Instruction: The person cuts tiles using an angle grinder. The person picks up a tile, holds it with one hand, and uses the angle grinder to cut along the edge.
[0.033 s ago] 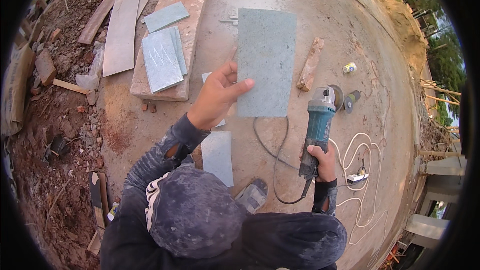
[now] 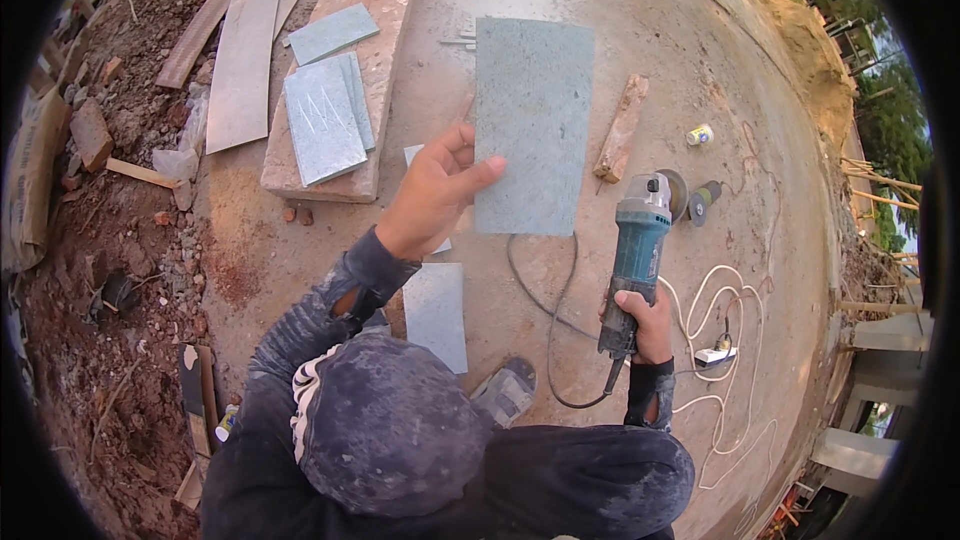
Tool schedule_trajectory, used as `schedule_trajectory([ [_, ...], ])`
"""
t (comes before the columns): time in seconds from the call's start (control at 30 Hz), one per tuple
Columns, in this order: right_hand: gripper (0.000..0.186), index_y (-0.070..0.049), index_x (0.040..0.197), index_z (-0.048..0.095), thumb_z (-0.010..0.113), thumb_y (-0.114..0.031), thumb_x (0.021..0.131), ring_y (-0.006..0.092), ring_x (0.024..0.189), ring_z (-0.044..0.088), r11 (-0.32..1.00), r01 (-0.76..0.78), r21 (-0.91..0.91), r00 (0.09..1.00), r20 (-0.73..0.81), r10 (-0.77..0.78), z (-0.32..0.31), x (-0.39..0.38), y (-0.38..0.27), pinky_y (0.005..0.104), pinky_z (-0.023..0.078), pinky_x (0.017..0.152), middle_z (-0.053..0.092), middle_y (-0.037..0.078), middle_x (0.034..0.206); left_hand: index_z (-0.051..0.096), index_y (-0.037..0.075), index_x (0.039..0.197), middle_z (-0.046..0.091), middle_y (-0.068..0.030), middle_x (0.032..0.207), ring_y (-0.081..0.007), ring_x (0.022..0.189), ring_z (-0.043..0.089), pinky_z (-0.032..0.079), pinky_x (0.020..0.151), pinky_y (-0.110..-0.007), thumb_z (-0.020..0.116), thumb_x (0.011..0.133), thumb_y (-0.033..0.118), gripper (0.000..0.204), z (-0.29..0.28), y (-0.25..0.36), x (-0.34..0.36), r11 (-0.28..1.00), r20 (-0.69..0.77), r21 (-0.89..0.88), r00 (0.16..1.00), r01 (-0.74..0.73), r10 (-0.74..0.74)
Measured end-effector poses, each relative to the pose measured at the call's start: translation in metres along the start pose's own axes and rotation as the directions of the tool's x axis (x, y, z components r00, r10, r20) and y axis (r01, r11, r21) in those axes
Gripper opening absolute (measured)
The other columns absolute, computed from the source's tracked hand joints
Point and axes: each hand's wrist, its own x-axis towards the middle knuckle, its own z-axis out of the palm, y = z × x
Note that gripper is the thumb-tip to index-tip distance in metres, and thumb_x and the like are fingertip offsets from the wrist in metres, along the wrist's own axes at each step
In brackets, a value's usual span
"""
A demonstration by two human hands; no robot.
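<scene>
**Grey-green tile held up, grinder in the other hand**

Grey-green stone, a rectangular tile (image 2: 533,125), is held out over the concrete slab (image 2: 700,60) by the left hand (image 2: 432,195), fingers closed on its lower left edge, thumb across the face. The right hand (image 2: 640,315) is wrapped tight round the rear handle of a teal angle grinder (image 2: 632,260), its disc end pointing away, toward a short wooden block (image 2: 622,130) lying just beyond. A black cable (image 2: 545,310) loops from the grinder's tail across the slab; a white cord (image 2: 720,310) coils near the slab's right edge. At the far left of the slab, a wooden board (image 2: 385,40) carries several cut tiles (image 2: 322,120). Another tile piece (image 2: 436,312) lies flat below the left forearm.
</scene>
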Motion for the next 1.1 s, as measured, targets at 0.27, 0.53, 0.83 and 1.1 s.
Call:
schedule_trajectory([
  [0.27,0.038,0.003,0.104,0.058,0.071,-0.022,0.079,0.02,0.064,0.067,1.0,-0.014,0.005,1.0,0.019,0.014,0.002,0.003,0.0,0.0314,0.056,0.06,0.065,0.012,0.08,0.049,0.008,0.1,0.049,0.0004,0.074,-0.0116,0.059,0.052,0.047,0.06,-0.027,0.052,0.1,0.048,0.041,-0.037,-0.053,0.012,0.579,0.506,-0.741,0.85,0.34,0.148],
  [0.53,0.038,0.003,0.103,0.058,0.072,-0.024,0.08,0.0194,0.066,0.066,0.998,-0.048,-0.027,0.998,0.027,0.049,0.001,0.009,0.003,0.0299,0.054,0.06,0.066,0.013,0.08,0.048,0.008,0.095,0.044,-0.001,0.084,-0.0148,0.08,0.052,0.05,0.063,-0.027,0.056,0.094,0.056,0.049,-0.061,-0.063,0.024,0.603,0.63,-0.656,0.769,0.455,0.105],
  [0.83,0.039,0.003,0.104,0.057,0.072,-0.024,0.08,0.0197,0.067,0.066,0.999,-0.038,-0.018,0.999,0.015,0.039,0.004,0.012,0.004,0.0308,0.054,0.061,0.065,0.013,0.081,0.059,0.02,0.092,0.048,0.0057,0.086,-0.0096,0.094,0.051,0.046,0.099,-0.033,0.075,0.086,0.042,0.027,-0.067,-0.087,0.043,0.724,0.681,-0.557,0.723,0.407,0.118],
  [1.1,0.037,0.001,0.106,0.057,0.073,-0.019,0.079,0.0169,0.068,0.066,0.997,-0.083,0.009,0.996,0.013,0.083,-0.001,0.011,0.001,0.0287,0.053,0.062,0.065,0.01,0.08,0.06,0.024,0.089,0.048,0.0086,0.082,-0.009,0.094,0.051,0.042,0.102,-0.035,0.076,0.083,0.049,0.03,-0.066,-0.095,0.044,0.759,0.693,-0.521,0.712,0.391,0.109],
])
